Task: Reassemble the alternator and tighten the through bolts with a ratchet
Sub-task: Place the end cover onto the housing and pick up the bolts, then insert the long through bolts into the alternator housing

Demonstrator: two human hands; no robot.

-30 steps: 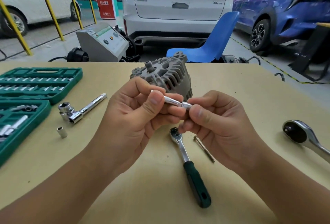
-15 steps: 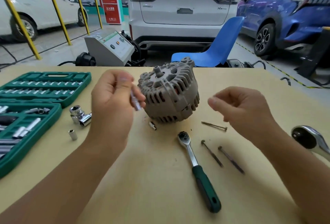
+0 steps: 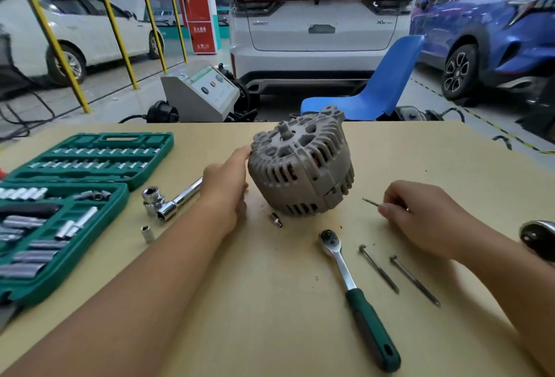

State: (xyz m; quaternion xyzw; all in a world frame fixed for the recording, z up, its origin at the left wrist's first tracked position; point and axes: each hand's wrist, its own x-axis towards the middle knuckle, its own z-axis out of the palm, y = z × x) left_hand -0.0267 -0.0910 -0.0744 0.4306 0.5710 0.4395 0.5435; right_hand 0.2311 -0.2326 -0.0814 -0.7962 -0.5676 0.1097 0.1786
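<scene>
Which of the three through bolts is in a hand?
The bolt right of the alternator, pinched by the right hand; the other two bolts lie untouched beside the ratchet.

Even, diffuse workshop light — wide-angle head view.
Soft, short shadows lie under the alternator (image 3: 301, 166) and ratchet (image 3: 357, 292) on the worktop (image 3: 270, 316). Mild glare marks the chrome sockets near the left edge. Barrel distortion bends the yellow posts (image 3: 45, 31) and cars — the blue car (image 3: 495, 22) at the upper right corner looks smeared, and the forearms at the near edge are soft.
</scene>
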